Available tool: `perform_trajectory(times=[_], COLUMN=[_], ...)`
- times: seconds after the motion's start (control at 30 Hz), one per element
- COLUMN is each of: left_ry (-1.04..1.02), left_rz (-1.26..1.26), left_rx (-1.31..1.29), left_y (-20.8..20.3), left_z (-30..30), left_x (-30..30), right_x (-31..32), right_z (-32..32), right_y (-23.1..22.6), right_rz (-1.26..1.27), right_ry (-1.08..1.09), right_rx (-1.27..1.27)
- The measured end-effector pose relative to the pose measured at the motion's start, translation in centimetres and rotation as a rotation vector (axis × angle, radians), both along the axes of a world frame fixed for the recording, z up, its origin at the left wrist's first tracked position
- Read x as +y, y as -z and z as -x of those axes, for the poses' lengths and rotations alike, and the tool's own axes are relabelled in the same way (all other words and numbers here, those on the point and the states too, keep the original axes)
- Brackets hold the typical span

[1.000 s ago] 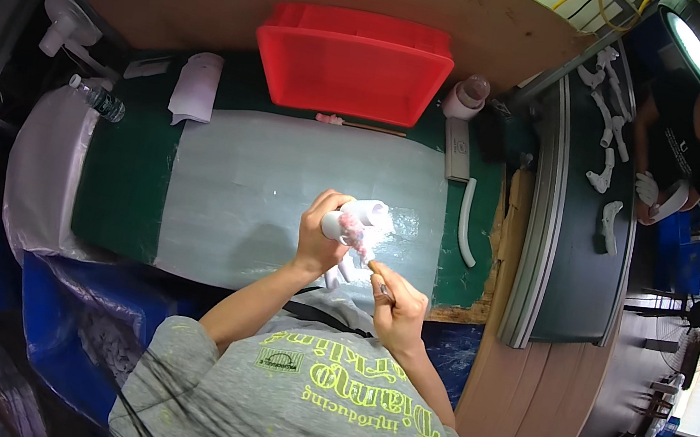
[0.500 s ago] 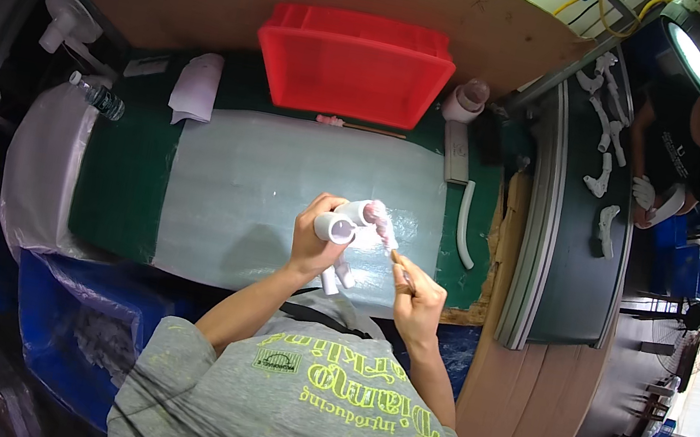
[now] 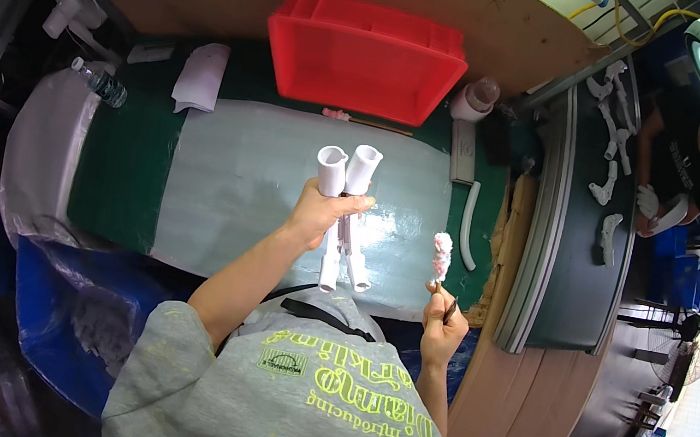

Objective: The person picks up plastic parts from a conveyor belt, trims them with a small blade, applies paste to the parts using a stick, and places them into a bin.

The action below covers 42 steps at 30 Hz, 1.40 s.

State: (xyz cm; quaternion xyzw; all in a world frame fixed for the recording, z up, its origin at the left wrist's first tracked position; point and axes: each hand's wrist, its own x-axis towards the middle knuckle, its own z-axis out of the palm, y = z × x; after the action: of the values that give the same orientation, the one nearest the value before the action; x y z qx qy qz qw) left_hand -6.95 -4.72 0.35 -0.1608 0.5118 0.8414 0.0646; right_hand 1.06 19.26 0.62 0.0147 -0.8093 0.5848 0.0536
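A bin (image 3: 365, 55) is sitting at the back of the bench (image 3: 224, 187), 2 pipes (image 3: 345, 182) hovering before it, a swab (image 3: 441, 255) standing to their right.

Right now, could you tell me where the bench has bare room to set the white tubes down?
The pale mat is bare left of the left hand holding the white tubes, up to the folded cloth. It is tighter by the red bin and beyond the right hand, where a curved white strip lies.

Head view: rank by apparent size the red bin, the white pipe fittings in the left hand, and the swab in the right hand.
1. Red bin, largest by far.
2. White pipe fittings, held in the left hand.
3. Swab, held in the right hand, smallest.
The held items sit nearer the camera, but the order holds.
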Motion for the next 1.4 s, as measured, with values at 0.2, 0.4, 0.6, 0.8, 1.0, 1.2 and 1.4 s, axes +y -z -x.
perform_trajectory(times=[0.2,0.4,0.6,0.8,1.0,1.2,1.4], left_ry=[-0.096,-0.172,-0.348,-0.292,-0.357,-0.247,-0.323], left_rz=[0.107,0.097,-0.015,-0.165,-0.117,-0.243,-0.168], left_rx=[0.097,0.103,0.038,-0.016,-0.032,-0.154,-0.109], left_y=[-1.1,-1.1,-0.2,-0.1,0.0,0.7,2.4], left_z=[0.7,1.5,2.1,2.0,2.2,1.7,2.4], left_x=[0.1,-0.4,0.5,0.7,1.0,0.8,1.0], right_x=[0.2,0.1,-1.7,-1.5,-2.1,-1.8,-0.5], right_z=[-0.5,-0.8,-1.4,1.1,-0.3,0.9,-0.9], right_y=[-0.1,-0.6,-1.6,-1.6,-2.9,-1.3,-1.6], right_rz=[0.017,0.059,-0.234,-0.319,-0.309,-0.334,-0.237], right_ry=[-0.009,-0.001,-0.168,-0.013,-0.210,-0.016,-0.004], right_rx=[-0.064,-0.099,0.213,0.091,0.176,0.187,0.261])
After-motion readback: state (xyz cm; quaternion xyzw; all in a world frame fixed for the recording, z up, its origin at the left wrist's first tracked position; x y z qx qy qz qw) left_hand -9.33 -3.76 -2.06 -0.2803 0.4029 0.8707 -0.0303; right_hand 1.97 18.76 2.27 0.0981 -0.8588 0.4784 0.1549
